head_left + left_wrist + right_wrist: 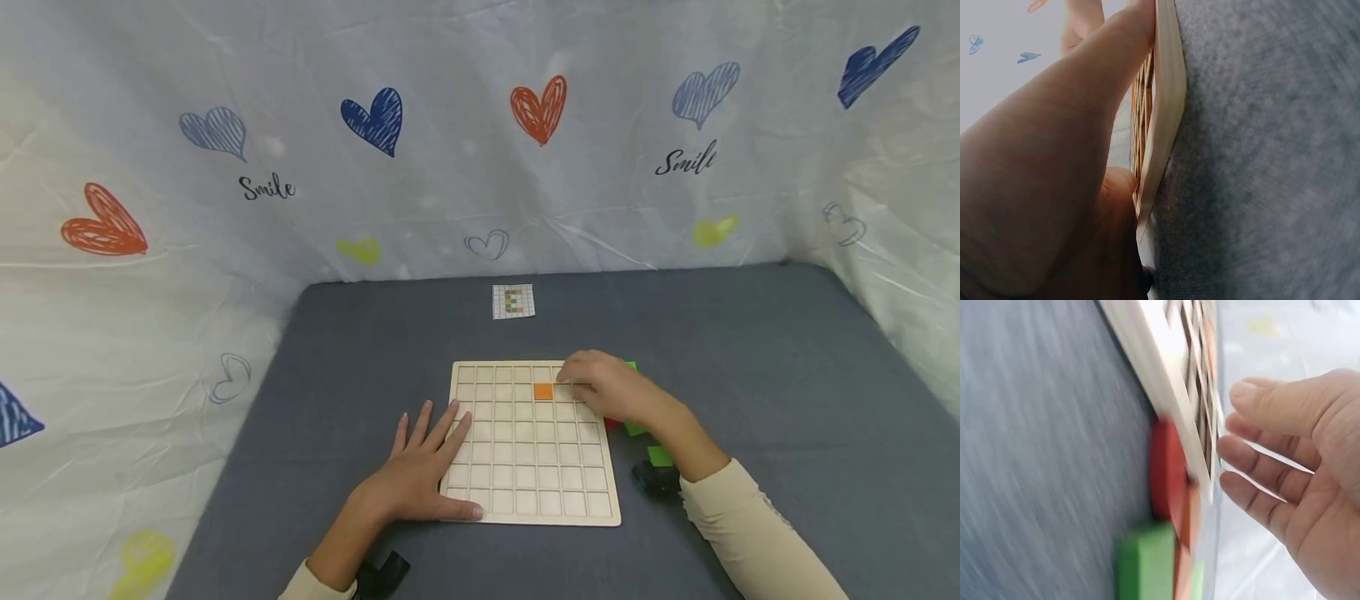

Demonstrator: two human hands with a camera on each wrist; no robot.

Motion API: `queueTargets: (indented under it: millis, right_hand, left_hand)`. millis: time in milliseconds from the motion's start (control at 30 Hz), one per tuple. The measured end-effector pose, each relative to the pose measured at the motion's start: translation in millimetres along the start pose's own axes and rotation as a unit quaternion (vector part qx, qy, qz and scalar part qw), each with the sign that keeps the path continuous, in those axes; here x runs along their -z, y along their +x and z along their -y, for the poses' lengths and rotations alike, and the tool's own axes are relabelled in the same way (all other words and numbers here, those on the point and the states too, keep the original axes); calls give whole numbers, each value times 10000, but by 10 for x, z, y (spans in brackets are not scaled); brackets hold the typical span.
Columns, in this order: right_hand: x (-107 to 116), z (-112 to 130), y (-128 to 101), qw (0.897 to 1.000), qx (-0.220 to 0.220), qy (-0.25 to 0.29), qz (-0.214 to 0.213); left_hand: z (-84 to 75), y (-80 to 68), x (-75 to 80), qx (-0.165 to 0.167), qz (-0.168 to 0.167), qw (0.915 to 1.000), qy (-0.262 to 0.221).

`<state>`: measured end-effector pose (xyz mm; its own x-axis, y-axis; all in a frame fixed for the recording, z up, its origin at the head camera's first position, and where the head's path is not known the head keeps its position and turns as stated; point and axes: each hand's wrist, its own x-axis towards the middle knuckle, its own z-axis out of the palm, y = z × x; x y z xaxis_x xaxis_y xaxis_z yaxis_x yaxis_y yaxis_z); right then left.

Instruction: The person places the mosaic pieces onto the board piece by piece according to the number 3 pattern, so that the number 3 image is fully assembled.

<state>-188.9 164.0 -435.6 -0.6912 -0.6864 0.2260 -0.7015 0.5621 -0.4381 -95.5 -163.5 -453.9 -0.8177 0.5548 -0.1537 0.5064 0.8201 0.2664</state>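
A pale wooden grid board (525, 479) lies on the grey table cover. One orange tile (543, 392) sits in a cell of its second row. My left hand (435, 421) rests flat on the board's left edge, fingers spread; the left wrist view shows that hand (1054, 156) against the board's rim (1163, 125). My right hand (573, 375) hovers over the upper right cells, just right of the orange tile. In the right wrist view its fingers (1260, 456) are loosely curled and hold nothing. Red (1165, 469) and green (1144, 565) tiles lie beside the board (1160, 369).
Loose tiles sit off the board's right edge: green (660, 456), red (612, 424), another green (632, 366). A small pattern card (513, 301) lies at the back of the table. A white sheet with hearts (375, 121) walls in three sides.
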Motion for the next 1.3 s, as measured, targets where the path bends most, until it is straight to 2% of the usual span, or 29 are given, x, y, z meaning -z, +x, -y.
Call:
queueTargets:
  millis: [133,267,533,667,900,1200,1300]
  right_hand:
    - [172,-127,-137,9973,-705,-129,-148]
    - [305,-269,-272,9919,-1214,-339,-170]
    - [404,-465,-426,9857,-1645,-352,14]
    - [381,-496,-446,9852,-1678,-334,111]
    - [328,-513,-415,9884,-1444,-479,32]
    - [332,-492,-434,9829,-1803,-383,-44]
    - [344,-480,-433,9839,-1764,-269,-62]
  left_hand:
    - [-7,4,2,-6,36,10000,-73]
    - [3,8,-3,2,47,10000,-45]
    - [15,10,-3,15,73,9999,-69]
    - [19,9,-9,5,83,9999,-74]
    - [16,0,-6,-9,56,9999,-94]
    - [1,-5,-11,-48,-21,10000,16]
    - [2,-4,-15,-58,-3,10000,6]
